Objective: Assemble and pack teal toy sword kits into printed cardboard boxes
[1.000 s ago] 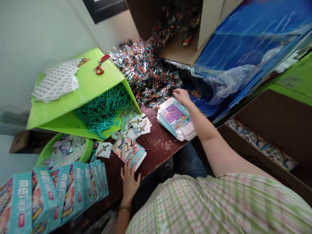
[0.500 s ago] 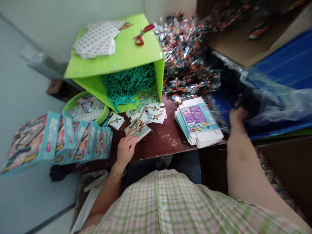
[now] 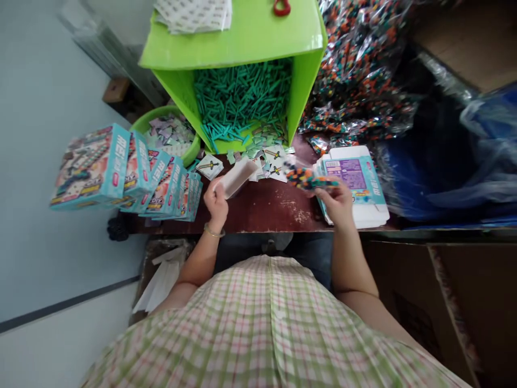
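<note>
My left hand (image 3: pixel 217 203) grips a small cardboard box (image 3: pixel 238 178), tilted so its white inside faces up and to the right. In my right hand (image 3: pixel 337 203) is a clear plastic bag of beads (image 3: pixel 305 177), orange, teal and black, pinched at its right end and slightly blurred. A gap separates the bag from the box. Below and right of my right hand lies a stack of flattened boxes (image 3: pixel 365 186) with a purple panel. Picture cards of a pixel sword (image 3: pixel 210 166) lie just above my left hand, with more sword cards (image 3: pixel 276 155) between the two hands.
A lime green bin (image 3: pixel 258 43) lies on its side, full of teal sticks (image 3: pixel 242 97). Red scissors (image 3: pixel 281 7) and white sheets rest on it. Filled boxes (image 3: pixel 91 167) stand in a row at left beside a green basket (image 3: pixel 193 148). Bead bags (image 3: pixel 363 64) pile up right.
My right hand has come back from the far right with the bag of beads. My left hand has lifted the box off the table and turned its open side up. The view has shifted.
</note>
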### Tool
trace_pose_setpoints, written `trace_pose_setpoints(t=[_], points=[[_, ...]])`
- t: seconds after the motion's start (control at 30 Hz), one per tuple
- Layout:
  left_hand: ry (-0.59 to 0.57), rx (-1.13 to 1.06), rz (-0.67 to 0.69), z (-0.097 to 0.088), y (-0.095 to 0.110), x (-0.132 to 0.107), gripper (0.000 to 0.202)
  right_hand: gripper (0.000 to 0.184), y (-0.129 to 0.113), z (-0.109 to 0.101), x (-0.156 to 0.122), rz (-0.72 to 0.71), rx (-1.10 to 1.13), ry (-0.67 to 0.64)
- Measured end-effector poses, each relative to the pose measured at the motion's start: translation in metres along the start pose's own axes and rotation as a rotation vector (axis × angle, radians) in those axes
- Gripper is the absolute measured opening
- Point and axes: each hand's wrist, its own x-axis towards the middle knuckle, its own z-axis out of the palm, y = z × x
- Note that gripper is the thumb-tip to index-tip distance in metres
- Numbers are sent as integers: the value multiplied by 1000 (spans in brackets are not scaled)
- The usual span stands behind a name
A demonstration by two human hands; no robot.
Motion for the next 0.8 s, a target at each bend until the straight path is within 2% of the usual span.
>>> trace_pose_setpoints(t=[0.1, 0.17, 0.2, 0.27, 0.33, 0.4, 0.5, 0.6, 0.7, 0.8], points=[[141, 74, 33, -32, 7, 4, 61, 38, 8, 25, -3, 101, 37, -306], [104, 89, 95, -53, 8, 3, 55, 36, 24, 33, 4, 186, -80, -494], [53, 91, 121, -60, 6, -1, 52, 35, 33, 37, 10, 213, -207, -536], [-86, 77, 158, -64, -5, -14, 44, 36, 49, 47, 24, 199, -529, -502], [-260, 43, 193, -58, -22, -37, 34, 40, 60, 62, 44, 110, -764, -412], [-440, 52, 230, -48, -40, -67, 28, 43, 67, 82, 67, 12, -827, -399], [-646, 217, 277, -37, -59, -111, 34, 48, 73, 117, 100, -34, -860, -432], [-730, 394, 313, -37, -66, -136, 37, 61, 77, 148, 120, 1, -986, -403], [-738, 468, 291, -41, -63, -139, 38, 46, 80, 167, 127, 3, -1063, -398], [-740, 386, 208, -43, -57, -127, 43, 37, 78, 166, 131, -8, -1056, -397]])
